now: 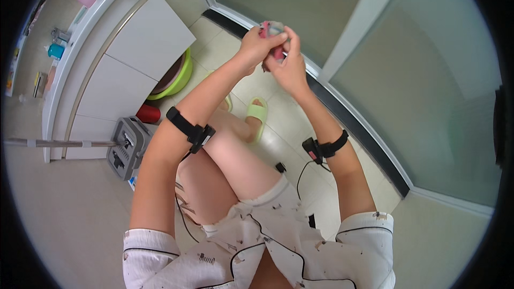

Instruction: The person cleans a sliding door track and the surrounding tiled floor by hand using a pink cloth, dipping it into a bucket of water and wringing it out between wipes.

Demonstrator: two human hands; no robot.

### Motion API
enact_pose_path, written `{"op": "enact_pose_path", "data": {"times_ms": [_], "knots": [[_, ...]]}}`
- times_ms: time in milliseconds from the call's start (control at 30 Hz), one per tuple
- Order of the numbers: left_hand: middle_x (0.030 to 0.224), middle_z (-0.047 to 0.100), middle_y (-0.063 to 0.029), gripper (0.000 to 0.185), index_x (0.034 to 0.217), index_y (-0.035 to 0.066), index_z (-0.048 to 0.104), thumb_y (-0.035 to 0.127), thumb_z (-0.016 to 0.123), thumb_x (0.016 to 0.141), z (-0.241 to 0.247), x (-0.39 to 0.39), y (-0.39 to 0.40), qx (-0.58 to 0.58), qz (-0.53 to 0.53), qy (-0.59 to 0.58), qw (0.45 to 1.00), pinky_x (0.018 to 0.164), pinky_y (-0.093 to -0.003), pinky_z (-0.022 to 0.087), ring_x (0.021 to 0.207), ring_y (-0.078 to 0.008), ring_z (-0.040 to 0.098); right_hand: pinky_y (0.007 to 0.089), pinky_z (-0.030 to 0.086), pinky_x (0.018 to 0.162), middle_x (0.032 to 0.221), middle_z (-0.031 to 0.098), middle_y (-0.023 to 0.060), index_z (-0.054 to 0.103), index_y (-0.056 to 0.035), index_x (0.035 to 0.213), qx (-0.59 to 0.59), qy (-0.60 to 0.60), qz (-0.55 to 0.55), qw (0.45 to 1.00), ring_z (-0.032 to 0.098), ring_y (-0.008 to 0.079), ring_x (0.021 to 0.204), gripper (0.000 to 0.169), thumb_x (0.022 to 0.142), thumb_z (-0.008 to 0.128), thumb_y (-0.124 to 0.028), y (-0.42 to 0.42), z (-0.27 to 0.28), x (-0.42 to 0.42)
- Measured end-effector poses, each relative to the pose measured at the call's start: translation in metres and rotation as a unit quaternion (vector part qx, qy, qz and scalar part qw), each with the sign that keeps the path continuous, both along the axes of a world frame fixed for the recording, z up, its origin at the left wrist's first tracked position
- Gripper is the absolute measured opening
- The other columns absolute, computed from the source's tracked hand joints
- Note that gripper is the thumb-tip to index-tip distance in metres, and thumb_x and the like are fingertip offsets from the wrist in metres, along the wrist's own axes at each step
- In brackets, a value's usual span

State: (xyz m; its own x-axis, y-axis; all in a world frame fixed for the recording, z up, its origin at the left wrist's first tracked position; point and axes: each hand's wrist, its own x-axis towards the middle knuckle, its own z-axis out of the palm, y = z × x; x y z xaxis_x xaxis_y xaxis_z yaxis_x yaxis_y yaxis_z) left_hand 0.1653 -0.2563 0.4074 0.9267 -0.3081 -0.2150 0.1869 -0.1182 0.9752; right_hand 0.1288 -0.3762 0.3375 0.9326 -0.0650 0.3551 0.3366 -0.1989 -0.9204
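Observation:
Both hands are raised together in front of me, near the foot of the frosted glass partition. Between them is a small crumpled bundle [274, 29] in pink, grey and white, which looks like fabric; its exact kind cannot be told. My left hand [261, 46] grips it from the left, thumb laid across it. My right hand [288, 62] holds its lower right part, where a pink piece shows between the fingers. Much of the bundle is hidden by the fingers.
A white vanity cabinet [150, 34] stands at left, with bottles on its counter. Below it are a green basin [178, 84] and a red container [148, 113]. A grey mop bucket [128, 146] with a long handle sits nearby. Sliding glass doors [413, 100] rise at right.

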Motion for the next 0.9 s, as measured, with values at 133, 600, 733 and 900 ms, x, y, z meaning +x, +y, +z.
{"op": "enact_pose_path", "data": {"times_ms": [133, 600, 733, 900], "knots": [[0.105, 0.067, -0.0141, 0.042, 0.118, -0.001, 0.057, 0.016, 0.079, 0.087, -0.057, 0.068, 0.099, -0.037, 0.037, 0.070, 0.996, 0.071, -0.0342, 0.059, 0.080, -0.0199, 0.069, 0.0353, 0.058, 0.080, 0.126, 0.066, 0.0206, 0.017, -0.0084, 0.155, 0.113, 0.068, 0.152, 0.980, 0.071, 0.0258, 0.095, 0.089, 0.083, 0.070, -0.009, 0.064, -0.038, 0.053], [0.105, 0.066, -0.0133, 0.043, 0.119, -0.002, 0.053, 0.009, 0.076, 0.084, -0.366, 0.242, 0.262, 0.013, 0.288, 0.175, 0.941, 0.075, -0.0387, 0.059, 0.088, -0.0227, 0.068, 0.0438, 0.051, 0.094, 0.119, 0.066, 0.0188, 0.059, -0.0031, 0.127, -0.354, 0.163, 0.010, 0.921, 0.064, 0.0360, 0.105, 0.041, 0.088, 0.068, -0.013, 0.037, -0.356, 0.283], [0.105, 0.068, -0.0181, 0.048, 0.108, -0.005, 0.057, 0.017, 0.083, 0.075, -0.442, 0.282, 0.285, 0.209, 0.347, 0.118, 0.906, 0.079, -0.0382, 0.055, 0.088, -0.0267, 0.069, 0.0480, 0.043, 0.104, 0.137, 0.055, 0.0183, 0.056, -0.0085, 0.134, -0.459, 0.133, -0.013, 0.878, 0.050, 0.0387, 0.123, 0.048, 0.089, 0.067, -0.022, 0.043, -0.399, 0.329], [0.102, 0.066, -0.0204, 0.045, 0.108, -0.003, 0.056, 0.022, 0.079, 0.079, -0.508, 0.338, 0.356, 0.473, 0.387, -0.104, 0.785, 0.084, -0.0469, 0.052, 0.096, -0.0392, 0.065, 0.0475, 0.036, 0.107, 0.138, 0.051, 0.0152, 0.056, -0.0131, 0.136, -0.519, 0.024, 0.031, 0.854, 0.044, 0.0345, 0.128, 0.047, 0.092, 0.064, -0.027, 0.072, -0.417, 0.382]]}}
